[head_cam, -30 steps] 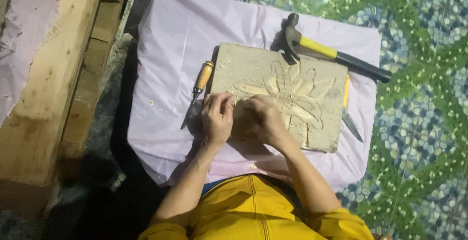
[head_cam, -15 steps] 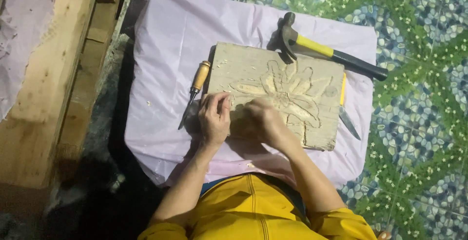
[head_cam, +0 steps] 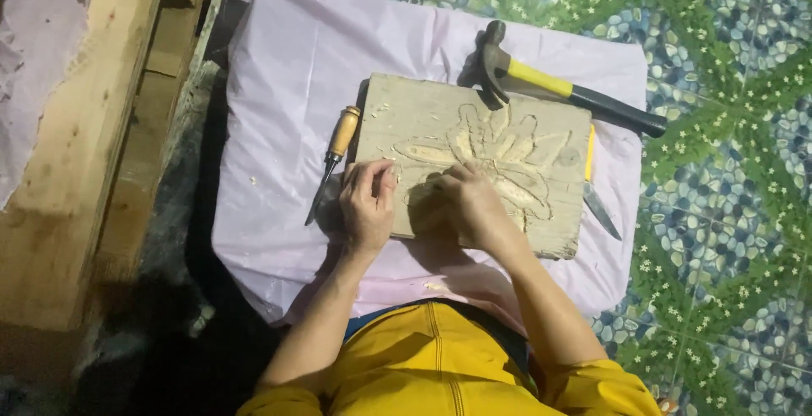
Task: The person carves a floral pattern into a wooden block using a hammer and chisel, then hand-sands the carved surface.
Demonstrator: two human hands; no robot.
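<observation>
Wooden board (head_cam: 474, 141), rectangular and pale, lies flat on a lilac cloth (head_cam: 288, 86) spread over a low surface; a flower relief with long petals is cut into the board's face. Left hand (head_cam: 368, 205) rests on the board's near-left corner, fingers curled down against the wood and pressing on it, gripping nothing that can be seen. Right hand (head_cam: 475, 209) sits just beside it over the lower petals, fingers bent inward as if pinched; whether they enclose a tool cannot be told, since the hand itself hides the fingertips.

Left of the board, touching its edge, lies a chisel (head_cam: 332, 162) with an orange wooden handle, blade pointing toward the person. At the board's far edge rests a claw hammer (head_cam: 558, 86), its head on the wood, its yellow and black grip running off to the right. Along the board's right edge lies a yellow-handled blade (head_cam: 596, 188). Pale wood chips dot the cloth near the board. Beyond the cloth, right of the board, a patterned green mat (head_cam: 727, 171) shows.
</observation>
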